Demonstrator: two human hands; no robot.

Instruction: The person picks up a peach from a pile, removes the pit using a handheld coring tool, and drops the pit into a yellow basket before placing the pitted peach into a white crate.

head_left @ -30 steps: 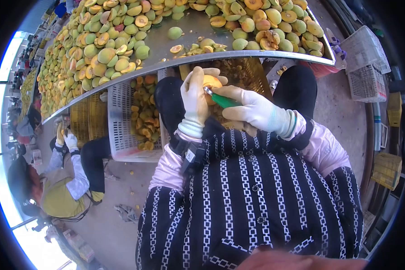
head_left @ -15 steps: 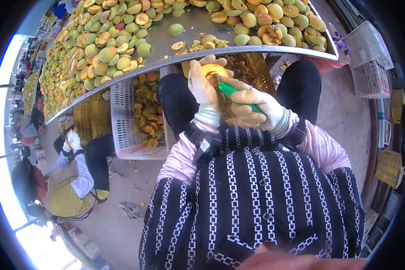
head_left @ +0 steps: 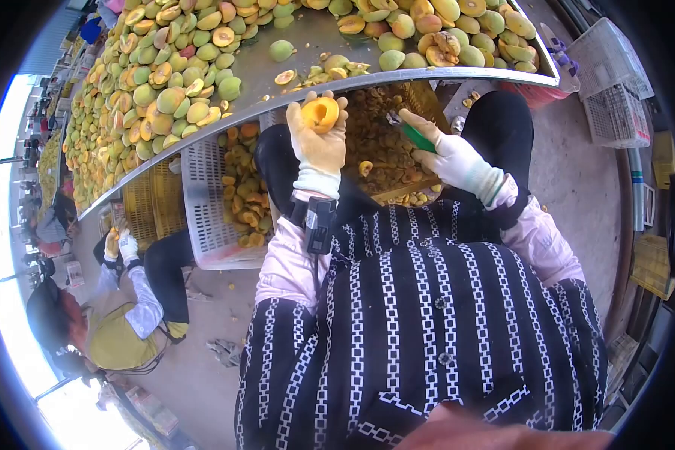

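My gloved left hand (head_left: 319,142), palm up, holds a pitted orange fruit half (head_left: 320,115) with its hollow showing, just below the table's metal rim. To the right, my gloved right hand (head_left: 451,156) is wrapped round a green-handled tool (head_left: 418,138) whose metal tip points up and left. The two hands are apart. Beneath and between them a yellow crate (head_left: 427,101) holds brownish fruit scraps, with an orange piece (head_left: 365,168) on top.
A metal table (head_left: 266,60) carries heaps of green and orange fruit. A white crate (head_left: 202,191) of fruit halves stands left of my knee. Another person (head_left: 120,330) sits at the far left. White baskets (head_left: 615,112) stand at the right.
My hands have separated: the left moved left with the fruit, the right moved right with the tool. The fruit's hollow now faces up. The other person's hands shifted slightly.
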